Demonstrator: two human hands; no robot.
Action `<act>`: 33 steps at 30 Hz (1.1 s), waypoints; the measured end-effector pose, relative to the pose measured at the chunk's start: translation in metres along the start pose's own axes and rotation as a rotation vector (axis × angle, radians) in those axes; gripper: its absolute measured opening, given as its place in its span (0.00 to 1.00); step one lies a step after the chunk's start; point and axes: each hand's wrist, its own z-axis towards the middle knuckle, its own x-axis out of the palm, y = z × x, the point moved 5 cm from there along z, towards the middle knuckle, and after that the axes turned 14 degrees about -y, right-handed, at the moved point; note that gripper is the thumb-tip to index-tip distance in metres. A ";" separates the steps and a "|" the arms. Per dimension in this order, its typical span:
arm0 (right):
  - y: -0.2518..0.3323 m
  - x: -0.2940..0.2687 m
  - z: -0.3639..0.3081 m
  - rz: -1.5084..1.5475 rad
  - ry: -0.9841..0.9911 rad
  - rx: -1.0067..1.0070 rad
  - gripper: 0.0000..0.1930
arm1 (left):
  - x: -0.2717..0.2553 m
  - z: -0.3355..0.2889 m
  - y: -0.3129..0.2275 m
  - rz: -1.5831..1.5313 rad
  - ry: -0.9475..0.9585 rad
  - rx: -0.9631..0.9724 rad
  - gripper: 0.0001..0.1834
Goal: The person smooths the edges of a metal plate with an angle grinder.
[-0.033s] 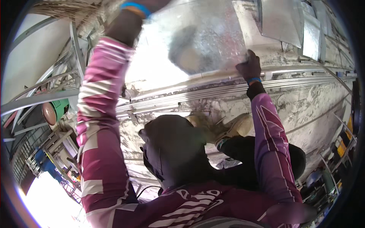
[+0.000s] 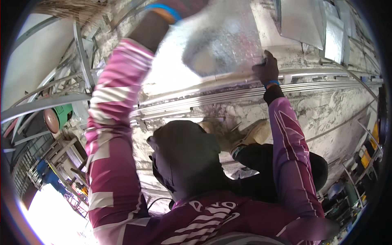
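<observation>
nearest, the person's maroon jersey (image 2: 163, 222) fills the lower part of the view, with its pink-and-white left sleeve (image 2: 112, 106) and purple right sleeve (image 2: 292, 151) reaching forward. between them are a dark, rounded shape (image 2: 183, 157), probably a knee, and a shoe (image 2: 256, 134) with a textured upper.

beyond, a shiny metal sheet (image 2: 241, 34) lies ahead of the feet, between the two hands. the right hand (image 2: 266, 70), with a blue band (image 2: 271, 83) at its wrist, is at the sheet's near right corner; its fingers are bent there, but whether they pinch the edge or only rest against it cannot be told. the left hand (image 2: 191, 5) is over the far left part of the sheet; it is blurred and cut off by the upper edge, so the state of its fingers cannot be told either.

thin metal bars (image 2: 228, 95) run side by side along the stained, pale floor (image 2: 322, 108), just on the near side of the sheet. farther off are another grey sheet (image 2: 302, 24) at upper right, a metal frame (image 2: 81, 57) and a green, rounded object (image 2: 63, 114) at left. glare hides the sheet's left part, and the clutter along the right rim is hard to make out.
</observation>
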 end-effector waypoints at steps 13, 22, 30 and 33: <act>-0.064 0.028 0.005 0.740 0.193 0.637 0.25 | 0.134 -0.202 -0.054 0.061 0.331 -0.014 0.28; 0.021 0.005 0.012 -0.149 0.402 0.162 0.37 | -0.042 -0.347 0.138 0.607 0.069 -0.842 0.36; 0.023 0.001 0.003 -0.058 0.193 0.054 0.34 | -0.027 -0.386 0.166 0.734 0.435 -0.811 0.39; 0.019 0.003 -0.001 -0.016 0.176 0.054 0.35 | -0.036 -0.391 0.149 0.770 0.371 -0.697 0.39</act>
